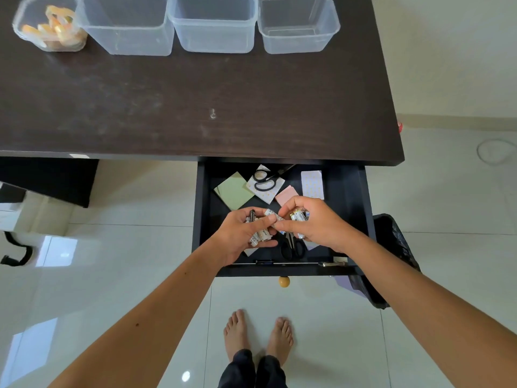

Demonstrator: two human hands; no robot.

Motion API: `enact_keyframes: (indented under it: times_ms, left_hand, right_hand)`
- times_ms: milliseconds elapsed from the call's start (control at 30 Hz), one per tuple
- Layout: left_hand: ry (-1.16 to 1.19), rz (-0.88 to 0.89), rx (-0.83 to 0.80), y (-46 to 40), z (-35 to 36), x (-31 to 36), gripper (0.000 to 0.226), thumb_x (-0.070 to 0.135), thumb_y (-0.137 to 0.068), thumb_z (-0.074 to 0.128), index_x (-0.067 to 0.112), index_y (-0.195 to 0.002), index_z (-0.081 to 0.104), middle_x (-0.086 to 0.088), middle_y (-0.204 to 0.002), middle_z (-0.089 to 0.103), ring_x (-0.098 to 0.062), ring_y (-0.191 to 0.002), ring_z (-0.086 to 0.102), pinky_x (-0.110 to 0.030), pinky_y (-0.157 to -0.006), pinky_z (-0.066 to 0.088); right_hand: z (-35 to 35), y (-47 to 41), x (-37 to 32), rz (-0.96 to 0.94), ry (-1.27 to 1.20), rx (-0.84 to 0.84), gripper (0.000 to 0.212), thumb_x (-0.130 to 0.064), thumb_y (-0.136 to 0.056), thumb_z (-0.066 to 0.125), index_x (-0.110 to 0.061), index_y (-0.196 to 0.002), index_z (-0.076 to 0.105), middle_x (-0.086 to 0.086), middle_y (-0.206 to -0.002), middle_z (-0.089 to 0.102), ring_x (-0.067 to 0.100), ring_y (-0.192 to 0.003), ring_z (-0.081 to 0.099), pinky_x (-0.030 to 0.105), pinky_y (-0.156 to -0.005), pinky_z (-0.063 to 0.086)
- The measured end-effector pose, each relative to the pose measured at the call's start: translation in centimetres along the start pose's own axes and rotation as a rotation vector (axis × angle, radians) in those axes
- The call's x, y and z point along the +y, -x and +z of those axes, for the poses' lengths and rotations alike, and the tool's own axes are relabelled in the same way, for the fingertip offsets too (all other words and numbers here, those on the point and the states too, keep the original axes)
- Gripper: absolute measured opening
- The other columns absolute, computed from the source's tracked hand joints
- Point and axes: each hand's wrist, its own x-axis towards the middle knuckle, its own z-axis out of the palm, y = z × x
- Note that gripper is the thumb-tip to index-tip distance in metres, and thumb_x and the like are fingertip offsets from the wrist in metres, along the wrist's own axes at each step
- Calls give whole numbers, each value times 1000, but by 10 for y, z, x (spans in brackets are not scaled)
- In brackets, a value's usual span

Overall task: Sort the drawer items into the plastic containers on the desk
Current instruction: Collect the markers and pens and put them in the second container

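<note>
While both hands hover over the open drawer (201,219), each cups a cluster of batteries, seemingly to gather all of one kind before a single trip to the desk. The left hand (246,233) curls around roughly four batteries (258,233), though the exact count is hard to read; the right hand (310,222) grips about three more (299,217), and the fingertips of both meet on one battery (272,215) between them. Beyond the fingers lie one pair of scissors (264,179) and several paper pads; a second pair of scissors (291,246) lies beneath them. Four plastic containers (215,26) wait far ahead, one holding tape rolls (56,26), three apparently empty.
</note>
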Motion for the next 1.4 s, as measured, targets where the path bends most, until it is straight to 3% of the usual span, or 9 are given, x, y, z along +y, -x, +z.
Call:
enact_keyframes:
  times_ms: [233, 367, 500, 633, 767, 967, 1133, 1267, 1400]
  left_hand:
    - [66, 15, 24, -1, -17, 4, 32, 11, -94, 73, -7, -119, 66, -27, -108, 75, -32, -97, 76, -48, -83, 65]
    - [109, 47, 23, 0, -28, 13, 28, 12, -95, 72, -5, -117, 66, -23, -102, 76, -30, -98, 75, -49, -83, 65]
    - [132, 24, -1, 1, -32, 14, 16, 14, -96, 71, 1, -105, 69, -23, -103, 76, -31, -100, 76, -45, -79, 66]
    - [110, 5, -21, 3, -35, 11, 14, 16, -98, 68, 3, -101, 70, -21, -104, 78, -27, -93, 78, -43, -77, 66]
    - [110, -2, -19, 3, -39, 11, 20, 17, -96, 70, 1, -108, 69, -23, -109, 77, -28, -96, 77, -43, -78, 66]
    - [115, -17, -10, 4, -40, 11, 18, 11, -95, 71, 0, -108, 69, -25, -112, 76, -32, -100, 77, -42, -77, 66]
    - [125, -14, -11, 5, -39, 11, 15, 9, -96, 69, 0, -107, 68, -24, -110, 77, -31, -98, 77, -43, -77, 66]
    - [129, -19, -7, 8, -38, 12, 14, 12, -93, 71, 2, -102, 70, -24, -108, 76, -31, -98, 76, -42, -76, 67]
    - [135, -29, -20, 9, -35, 14, 29, 22, -84, 75, 2, -103, 68, -24, -110, 75, -34, -102, 74, -41, -74, 66]
  right_hand:
    - [-3, 2, 11, 61, -148, -15, 8, -30, -97, 76, -25, -103, 78, -4, -95, 80, 8, -79, 67, 30, -74, 56]
    - [3, -4, 22, 98, 141, -199, 7, -31, -90, 83, -28, -96, 84, -11, -91, 80, 2, -67, 66, 25, -69, 56]
    - [28, -17, 31, 61, 429, -322, 10, -32, -86, 85, -31, -96, 86, -16, -95, 79, 4, -93, 68, 25, -83, 55]
    - [44, -27, 33, -9, 591, -335, 16, -33, -88, 84, -29, -103, 86, -16, -98, 77, 4, -91, 60, 20, -76, 44]
    - [46, -34, 28, -16, 678, -387, 17, -33, -91, 82, -27, -106, 85, -7, -108, 77, 10, -98, 60, 30, -86, 53]
    - [45, -42, 25, 32, 643, -431, 12, -32, -94, 77, -27, -102, 85, -23, -84, 63, 9, -90, 59, 20, -68, 42]
    - [45, -36, 27, 51, 555, -452, 5, -27, -90, 82, -27, -94, 83, -18, -89, 72, 8, -89, 65, 26, -75, 51]
    - [32, -35, 17, 115, 450, -481, 27, -27, -86, 85, -29, -112, 79, -11, -94, 74, 14, -68, 67, 25, -64, 55]
    - [0, -31, 11, 187, 264, -445, 24, -23, -96, 77, -24, -120, 80, -16, -73, 72, 11, -59, 57, 21, -55, 47]
